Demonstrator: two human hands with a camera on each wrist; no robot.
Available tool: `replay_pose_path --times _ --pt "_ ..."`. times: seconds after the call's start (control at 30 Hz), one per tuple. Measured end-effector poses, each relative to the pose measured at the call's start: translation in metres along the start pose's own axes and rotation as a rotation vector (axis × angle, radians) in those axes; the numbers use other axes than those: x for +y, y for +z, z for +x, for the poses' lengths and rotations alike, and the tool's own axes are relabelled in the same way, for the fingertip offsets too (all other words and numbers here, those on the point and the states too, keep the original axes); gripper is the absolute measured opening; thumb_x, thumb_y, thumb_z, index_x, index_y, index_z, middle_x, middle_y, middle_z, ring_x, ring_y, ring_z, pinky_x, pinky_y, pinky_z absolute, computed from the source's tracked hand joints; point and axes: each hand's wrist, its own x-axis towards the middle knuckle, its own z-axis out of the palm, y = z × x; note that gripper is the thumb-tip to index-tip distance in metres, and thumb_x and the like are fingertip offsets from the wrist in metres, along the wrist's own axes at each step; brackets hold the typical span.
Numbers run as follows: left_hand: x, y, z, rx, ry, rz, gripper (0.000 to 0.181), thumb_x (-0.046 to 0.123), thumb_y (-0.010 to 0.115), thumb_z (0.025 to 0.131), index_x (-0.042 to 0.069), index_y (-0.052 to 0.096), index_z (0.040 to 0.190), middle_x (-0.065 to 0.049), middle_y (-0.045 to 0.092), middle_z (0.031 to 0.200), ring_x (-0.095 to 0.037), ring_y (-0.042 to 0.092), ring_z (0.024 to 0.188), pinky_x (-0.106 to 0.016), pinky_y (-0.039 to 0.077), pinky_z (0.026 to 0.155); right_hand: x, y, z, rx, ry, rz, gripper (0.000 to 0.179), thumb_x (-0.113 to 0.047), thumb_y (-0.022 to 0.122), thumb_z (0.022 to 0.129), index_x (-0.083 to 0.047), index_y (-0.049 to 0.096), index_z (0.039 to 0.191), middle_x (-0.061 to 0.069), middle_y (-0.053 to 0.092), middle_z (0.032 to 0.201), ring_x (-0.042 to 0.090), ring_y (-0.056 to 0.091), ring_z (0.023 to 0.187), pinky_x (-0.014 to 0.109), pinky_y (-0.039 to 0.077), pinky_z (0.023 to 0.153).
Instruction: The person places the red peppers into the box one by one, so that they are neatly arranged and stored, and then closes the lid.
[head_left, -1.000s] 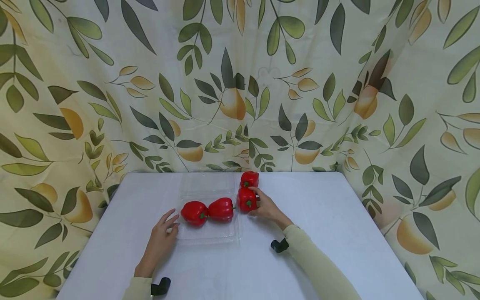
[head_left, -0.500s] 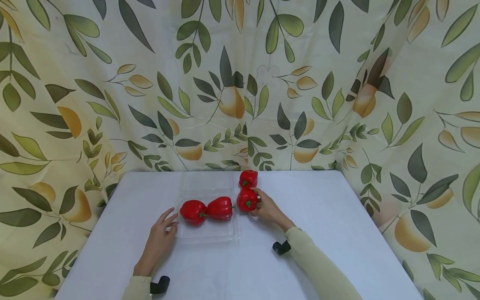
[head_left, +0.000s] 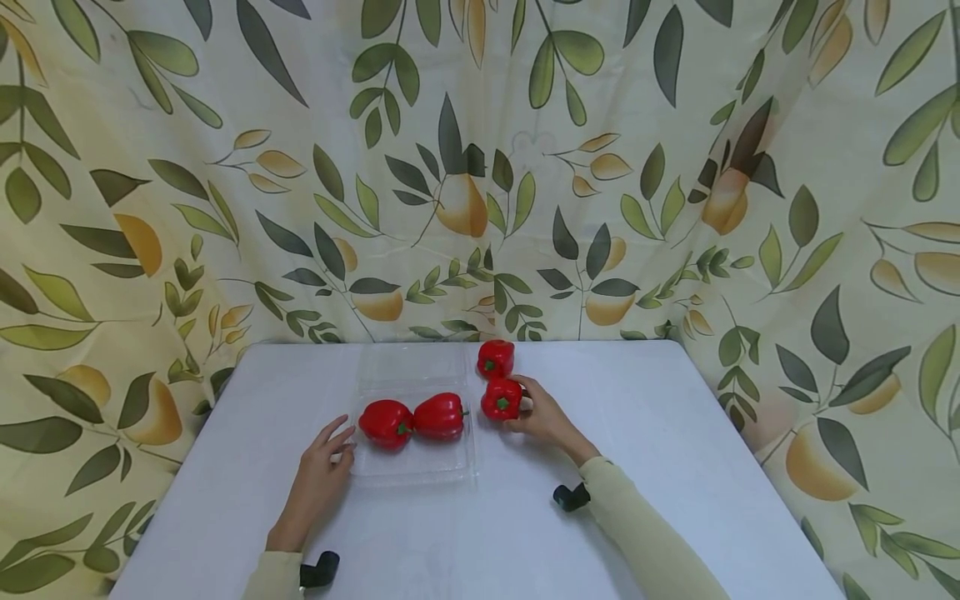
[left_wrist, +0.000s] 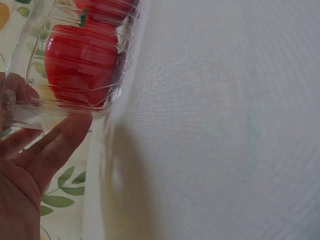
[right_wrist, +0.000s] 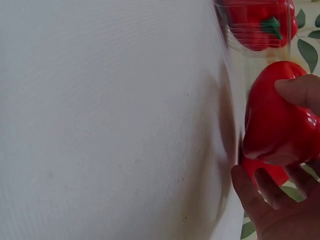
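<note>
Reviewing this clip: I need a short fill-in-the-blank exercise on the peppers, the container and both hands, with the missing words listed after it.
1. The clear container holds ____ peppers.
2. The right hand grips a pepper that is ____ in colour.
3. In the head view, the left hand is at the container's ____ side.
4. The stems showing on the peppers are ____.

Missing words: two; red; left; green.

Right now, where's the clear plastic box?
In the head view, the clear plastic box lies on the white table, left of the picture's centre, just right of the left hand, with two red bell peppers in it.
</note>
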Motion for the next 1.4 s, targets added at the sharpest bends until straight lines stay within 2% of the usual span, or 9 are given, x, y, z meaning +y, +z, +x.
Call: replay_pose_path --times 0.2,0.43,0.63,0.8,0.93,1.07,1.2,1.4 --pt "0.001 0.001 0.000 0.007 -0.008 0.018 0.036 0.002 0.060 0.091 -0.002 0.064 0.127 -0.015 0.051 0.145 -0.028 0.071 0.100 -0.038 0.061 0.082 0.001 -0.004 -0.003 -0.008 -0.018 0.027 0.090 -0.011 0.084 0.071 -0.016 0.039 0.148 0.006 0.045 0.147 0.032 0.045 0.135 0.045 0.057 0.097" --pt "0.000 0.000 0.001 -0.014 -0.017 0.010 0.037 0.000 0.061 0.091 -0.003 0.062 0.128 -0.016 0.050 0.146 -0.031 0.071 0.102 -0.040 0.060 0.083 -0.005 -0.008 -0.007 0.002 -0.011 0.058 0.086 -0.014 0.078 0.076 -0.015 0.034 0.151 0.010 0.045 0.148 0.034 0.046 0.134 0.046 0.056 0.099" --pt "-0.001 0.000 0.002 -0.011 -0.015 0.002 0.037 0.001 0.061 0.091 -0.003 0.062 0.128 -0.016 0.050 0.145 -0.031 0.071 0.102 -0.042 0.060 0.084 -0.006 -0.010 -0.006 0.034 -0.030 0.109 0.088 -0.013 0.079 0.077 -0.016 0.030 0.150 0.012 0.044 0.147 0.035 0.046 0.133 0.046 0.056 0.098" --pt "-0.001 0.001 -0.001 -0.008 -0.017 0.002 0.037 0.000 0.063 0.090 -0.003 0.064 0.126 -0.017 0.052 0.144 -0.031 0.071 0.099 -0.041 0.061 0.082 -0.007 -0.010 -0.010 0.059 -0.025 0.118 0.082 -0.015 0.079 0.078 -0.018 0.033 0.145 0.010 0.047 0.144 0.031 0.046 0.133 0.044 0.056 0.098" --pt "-0.001 0.001 -0.001 0.001 0.005 0.007 0.036 0.000 0.063 0.089 -0.004 0.064 0.126 -0.018 0.052 0.143 -0.031 0.071 0.099 -0.041 0.061 0.082 -0.012 -0.012 -0.012 0.081 -0.069 0.121 0.074 -0.017 0.074 0.080 -0.015 0.037 0.145 0.009 0.050 0.142 0.031 0.048 0.131 0.045 0.055 0.099" --pt "-0.002 0.001 0.000 0.006 0.006 0.010 0.036 0.000 0.063 0.090 -0.004 0.064 0.126 -0.018 0.052 0.143 -0.031 0.071 0.099 -0.040 0.061 0.081 -0.018 -0.015 -0.015 0.097 -0.128 0.141 0.076 -0.018 0.074 0.080 -0.014 0.036 0.146 0.011 0.049 0.143 0.035 0.050 0.130 0.047 0.055 0.099" --pt "-0.003 0.000 0.001 -0.002 0.003 0.008 0.037 -0.001 0.063 0.089 -0.004 0.063 0.126 -0.018 0.051 0.144 -0.031 0.071 0.099 -0.041 0.061 0.082 -0.028 -0.019 -0.021 0.115 -0.140 0.149 0.077 -0.017 0.073 0.083 -0.013 0.033 0.149 0.014 0.045 0.146 0.039 0.050 0.129 0.049 0.055 0.098" --pt "-0.004 0.001 0.001 -0.013 0.001 0.008 0.037 0.000 0.063 0.089 -0.004 0.063 0.126 -0.018 0.051 0.144 -0.032 0.071 0.099 -0.041 0.061 0.081 -0.023 -0.019 -0.020 0.130 -0.156 0.168 0.079 -0.023 0.075 0.082 -0.016 0.034 0.149 0.010 0.045 0.146 0.035 0.048 0.129 0.048 0.057 0.096"
